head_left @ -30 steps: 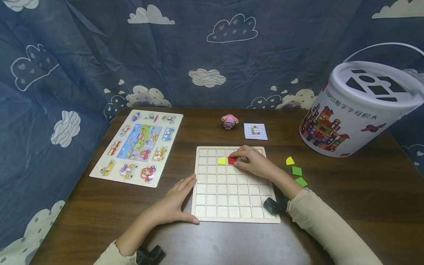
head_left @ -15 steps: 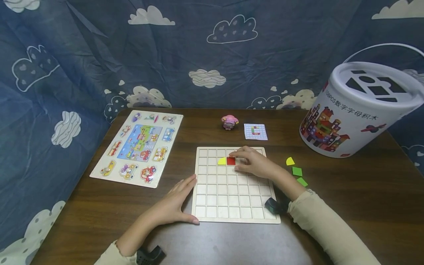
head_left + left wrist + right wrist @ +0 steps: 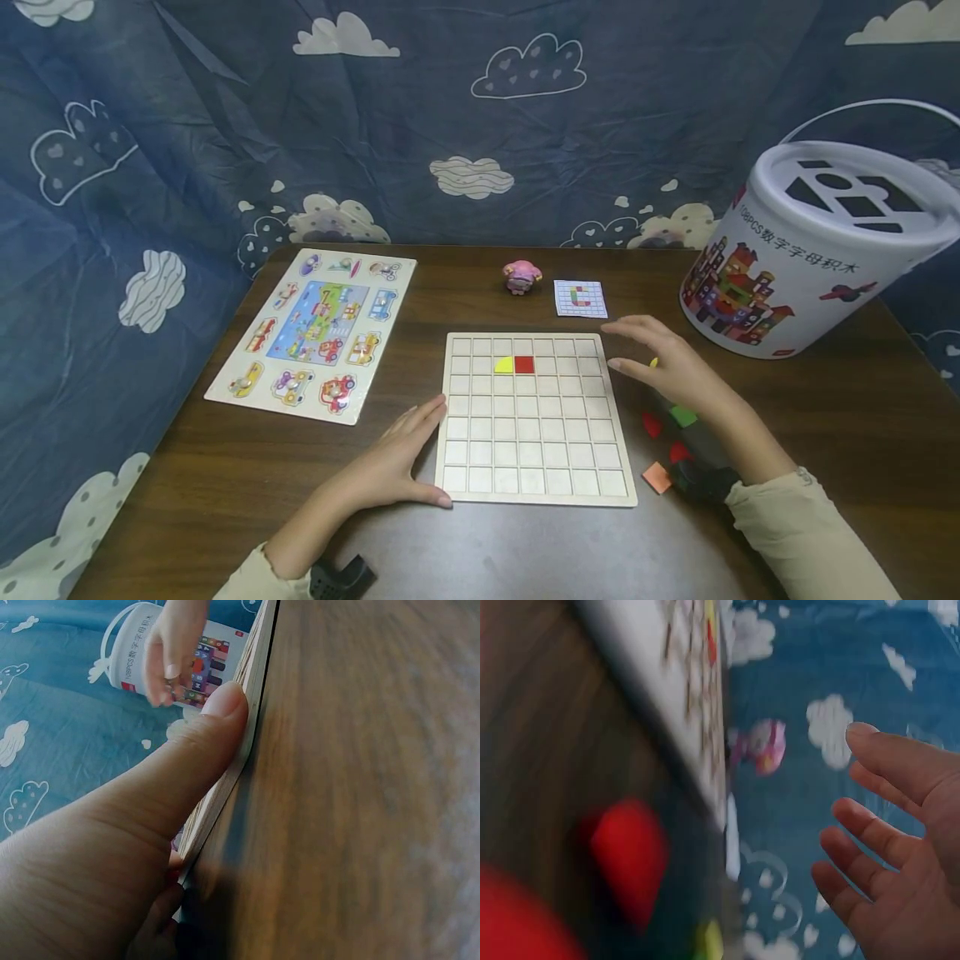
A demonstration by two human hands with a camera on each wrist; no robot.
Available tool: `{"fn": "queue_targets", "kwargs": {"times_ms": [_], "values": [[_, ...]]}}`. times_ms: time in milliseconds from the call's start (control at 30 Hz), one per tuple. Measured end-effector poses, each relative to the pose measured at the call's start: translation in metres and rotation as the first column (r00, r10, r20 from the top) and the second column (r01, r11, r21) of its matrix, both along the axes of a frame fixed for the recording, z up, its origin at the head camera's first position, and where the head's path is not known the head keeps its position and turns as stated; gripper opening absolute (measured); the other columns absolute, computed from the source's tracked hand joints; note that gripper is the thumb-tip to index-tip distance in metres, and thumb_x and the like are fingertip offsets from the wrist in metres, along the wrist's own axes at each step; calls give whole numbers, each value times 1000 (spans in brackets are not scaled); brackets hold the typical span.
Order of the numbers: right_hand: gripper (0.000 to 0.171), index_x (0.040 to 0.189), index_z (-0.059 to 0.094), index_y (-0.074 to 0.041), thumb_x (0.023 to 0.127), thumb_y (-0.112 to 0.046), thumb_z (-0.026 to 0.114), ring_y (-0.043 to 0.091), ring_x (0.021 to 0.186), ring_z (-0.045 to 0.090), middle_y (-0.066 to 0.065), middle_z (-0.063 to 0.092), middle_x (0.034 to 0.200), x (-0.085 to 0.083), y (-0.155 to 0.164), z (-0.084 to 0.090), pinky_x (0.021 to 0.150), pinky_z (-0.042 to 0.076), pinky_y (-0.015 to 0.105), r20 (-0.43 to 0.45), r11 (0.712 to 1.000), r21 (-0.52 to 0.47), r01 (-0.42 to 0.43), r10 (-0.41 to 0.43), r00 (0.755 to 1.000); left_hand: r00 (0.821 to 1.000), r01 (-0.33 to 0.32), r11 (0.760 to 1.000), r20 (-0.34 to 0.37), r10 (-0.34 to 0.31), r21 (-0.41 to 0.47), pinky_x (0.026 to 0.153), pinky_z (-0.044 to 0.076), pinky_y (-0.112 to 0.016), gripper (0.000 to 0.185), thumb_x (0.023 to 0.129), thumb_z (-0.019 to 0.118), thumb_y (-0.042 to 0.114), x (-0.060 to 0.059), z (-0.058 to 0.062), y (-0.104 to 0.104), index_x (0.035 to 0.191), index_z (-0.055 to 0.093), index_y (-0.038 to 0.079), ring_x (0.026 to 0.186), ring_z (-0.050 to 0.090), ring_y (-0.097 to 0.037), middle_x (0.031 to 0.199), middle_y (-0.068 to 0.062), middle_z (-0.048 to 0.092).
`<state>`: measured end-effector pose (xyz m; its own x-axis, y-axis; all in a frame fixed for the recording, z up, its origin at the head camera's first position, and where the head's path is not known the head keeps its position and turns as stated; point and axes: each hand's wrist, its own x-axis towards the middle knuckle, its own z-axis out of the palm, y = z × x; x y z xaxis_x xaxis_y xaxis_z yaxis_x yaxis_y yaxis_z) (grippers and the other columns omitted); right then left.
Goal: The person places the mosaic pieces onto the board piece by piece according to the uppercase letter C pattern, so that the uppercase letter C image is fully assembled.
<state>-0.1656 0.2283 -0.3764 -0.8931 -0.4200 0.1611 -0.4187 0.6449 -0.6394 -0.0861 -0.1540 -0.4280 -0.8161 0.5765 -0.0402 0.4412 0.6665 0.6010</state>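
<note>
The wooden grid board [image 3: 534,418] lies flat at centre frame on the worktop [image 3: 825,433] – stiff, light, likely best held by its edges – with the left hand [image 3: 390,462] relaxed flat against its left edge and the right hand [image 3: 667,367] hovering released over loose tiles [image 3: 654,425] at right.

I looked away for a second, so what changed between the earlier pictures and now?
The right hand let go of the red square and drew back right, off the grid board, open above the loose pieces. The red square, yellow piece and left hand at the board's edge stayed put.
</note>
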Motion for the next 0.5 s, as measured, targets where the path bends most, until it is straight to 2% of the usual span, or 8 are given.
{"fn": "queue_targets", "kwargs": {"times_ms": [200, 333, 500], "values": [[50, 126, 49, -5, 85, -31, 61, 38, 116, 37, 17, 42, 126, 6, 35, -15, 89, 30, 61, 96, 994, 49, 97, -101, 990, 1000, 7, 1000, 0, -7, 4, 106, 12, -42, 116, 59, 70, 62, 1, 0, 0, 145, 13, 10, 133, 10, -23, 150, -1, 8], [46, 125, 50, -4, 87, -26, 60, 40, 114, 39, 19, 42, 125, 4, 49, -26, 90, 30, 60, 118, 988, 100, 114, -126, 985, 1000, 6, 1000, 4, -6, 7, 106, 12, -43, 116, 59, 70, 62, 1, 1, 0, 145, 13, 10, 133, 10, -23, 150, -1, 8], [34, 118, 54, -1, 85, -9, 60, 39, 105, 46, 21, 48, 118, 2, 51, -32, 87, 35, 57, 98, 985, 125, 123, -135, 986, 1000, 3, 1000, 8, -3, 2, 106, 12, -43, 116, 58, 70, 63, 1, 1, 0, 145, 13, 10, 133, 10, -24, 150, -1, 8]]}}
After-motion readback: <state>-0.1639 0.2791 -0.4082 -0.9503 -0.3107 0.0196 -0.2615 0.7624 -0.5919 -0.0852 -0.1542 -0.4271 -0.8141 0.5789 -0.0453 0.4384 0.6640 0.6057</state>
